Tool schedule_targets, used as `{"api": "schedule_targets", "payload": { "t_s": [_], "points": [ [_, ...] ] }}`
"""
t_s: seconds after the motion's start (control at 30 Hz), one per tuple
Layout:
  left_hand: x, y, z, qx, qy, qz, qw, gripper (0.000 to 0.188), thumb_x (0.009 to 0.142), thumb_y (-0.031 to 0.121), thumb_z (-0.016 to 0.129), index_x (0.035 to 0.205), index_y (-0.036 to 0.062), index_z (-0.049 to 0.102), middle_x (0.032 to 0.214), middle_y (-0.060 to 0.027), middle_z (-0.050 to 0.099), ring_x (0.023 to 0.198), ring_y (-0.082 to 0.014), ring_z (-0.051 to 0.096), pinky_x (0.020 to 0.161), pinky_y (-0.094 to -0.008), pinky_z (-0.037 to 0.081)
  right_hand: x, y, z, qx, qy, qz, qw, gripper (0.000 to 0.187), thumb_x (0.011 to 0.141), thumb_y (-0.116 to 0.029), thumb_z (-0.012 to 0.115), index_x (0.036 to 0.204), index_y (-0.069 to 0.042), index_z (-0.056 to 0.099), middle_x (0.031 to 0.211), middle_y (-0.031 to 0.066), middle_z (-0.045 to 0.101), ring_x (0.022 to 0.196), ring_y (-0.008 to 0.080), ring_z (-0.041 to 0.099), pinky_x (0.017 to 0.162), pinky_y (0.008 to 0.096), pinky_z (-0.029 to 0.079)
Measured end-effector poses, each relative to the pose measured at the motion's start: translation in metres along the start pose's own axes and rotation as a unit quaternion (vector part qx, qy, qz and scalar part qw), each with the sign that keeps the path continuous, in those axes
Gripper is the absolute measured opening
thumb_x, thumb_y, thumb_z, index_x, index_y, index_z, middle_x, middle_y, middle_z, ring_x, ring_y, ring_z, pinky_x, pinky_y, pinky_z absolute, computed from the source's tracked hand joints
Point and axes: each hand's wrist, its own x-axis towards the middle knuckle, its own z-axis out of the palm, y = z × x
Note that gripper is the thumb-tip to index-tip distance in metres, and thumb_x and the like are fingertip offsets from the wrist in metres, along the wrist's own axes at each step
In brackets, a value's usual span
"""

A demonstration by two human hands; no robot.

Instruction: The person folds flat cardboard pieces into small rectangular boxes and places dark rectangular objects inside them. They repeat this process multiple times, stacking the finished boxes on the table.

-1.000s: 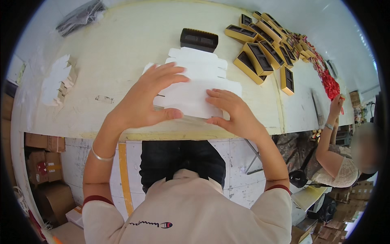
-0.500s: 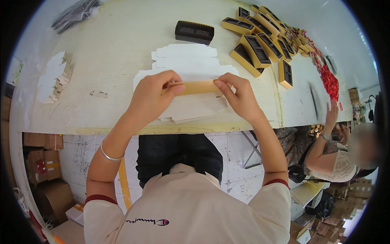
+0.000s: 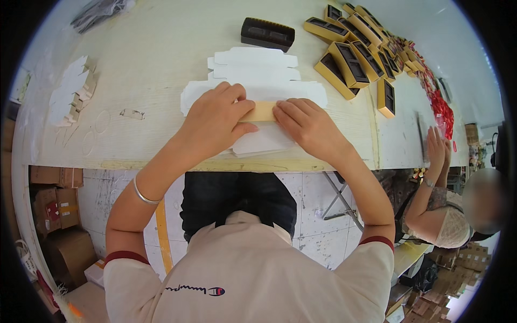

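Note:
Between my hands lies a narrow gold cardboard piece (image 3: 263,112), over a stack of flat white carton blanks (image 3: 256,74). My left hand (image 3: 218,112) grips its left end, the thumb along the near side and the fingers curled over the far side. At the right end, my right hand (image 3: 308,123) holds it with fingers pressed together; its thumb is mostly hidden. Both hands cover the ends of the piece. Just beyond the blanks stands a black plastic tray insert (image 3: 267,34).
Several gold boxes with black inserts (image 3: 349,64) are piled at the far right, with red ribbons (image 3: 439,110) past them. White folded cartons (image 3: 72,92) sit at the left. A co-worker's hands (image 3: 437,148) are at the table's right edge. A dark plastic bundle (image 3: 99,13) lies far left.
My hands have come down onto the blanks with the gold piece, changing from fingertip pinches to a fuller grip. The co-worker's hands have come together. The view has shifted slightly.

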Motion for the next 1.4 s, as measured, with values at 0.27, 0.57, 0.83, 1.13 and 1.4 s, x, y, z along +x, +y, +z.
{"api": "schedule_targets", "payload": {
  "t_s": [0.27, 0.57, 0.83, 1.13, 1.4],
  "points": [
    [0.005, -0.005, -0.003, -0.036, -0.043, -0.017, 0.998, 0.015, 0.080, 0.015, 0.069, 0.087, 0.0022, 0.068, 0.079, -0.0088, 0.058, 0.079, -0.0249, 0.057, 0.070, -0.0357, 0.047, 0.009, -0.004, -0.002, 0.062, -0.035, 0.079, 0.994, 0.017, 0.074, -0.003, 0.057, 0.091, 0.001, 0.059, 0.095, 0.0129, 0.056, 0.092, 0.0270, 0.056, 0.074, 0.0364, 0.045],
    [0.031, -0.016, -0.009, 0.008, -0.013, -0.052, 0.999, 0.018, 0.083, 0.019, 0.067, 0.094, 0.0045, 0.065, 0.082, -0.0103, 0.061, 0.072, -0.0259, 0.055, 0.068, -0.0343, 0.046, 0.036, 0.024, -0.011, 0.283, -0.105, 0.261, 0.917, 0.008, 0.084, -0.001, 0.054, 0.090, 0.002, 0.059, 0.077, 0.0190, 0.056, 0.077, 0.0365, 0.056, 0.068, 0.0424, 0.046],
    [-0.001, 0.053, -0.031, -0.552, 0.102, -0.159, 0.812, 0.054, 0.090, 0.026, 0.066, 0.132, 0.0078, 0.037, 0.103, -0.0106, 0.057, 0.091, -0.0166, 0.056, 0.075, -0.0293, 0.048, 0.034, -0.057, -0.050, 0.053, 0.133, 0.164, 0.976, 0.025, 0.073, 0.001, 0.062, 0.097, 0.004, 0.057, 0.081, 0.0126, 0.054, 0.073, 0.0304, 0.056, 0.060, 0.0394, 0.046],
    [0.023, -0.020, -0.056, -0.399, -0.123, -0.196, 0.887, 0.035, 0.095, 0.020, 0.055, 0.125, 0.0025, 0.052, 0.091, 0.0010, 0.055, 0.084, -0.0075, 0.051, 0.074, -0.0232, 0.044, 0.004, -0.055, -0.066, 0.027, 0.128, 0.035, 0.991, 0.037, 0.073, -0.021, 0.071, 0.105, -0.004, 0.066, 0.116, 0.0124, 0.060, 0.104, 0.0264, 0.058, 0.091, 0.0398, 0.045],
    [0.051, -0.018, -0.027, -0.098, -0.117, -0.040, 0.988, 0.034, 0.089, 0.019, 0.063, 0.117, 0.0029, 0.055, 0.089, -0.0089, 0.060, 0.080, -0.0193, 0.055, 0.074, -0.0297, 0.046, -0.010, -0.028, -0.030, 0.163, -0.023, 0.112, 0.980, 0.013, 0.081, -0.016, 0.067, 0.092, -0.009, 0.067, 0.092, 0.0088, 0.062, 0.091, 0.0251, 0.059, 0.082, 0.0382, 0.043]
  ]
}}
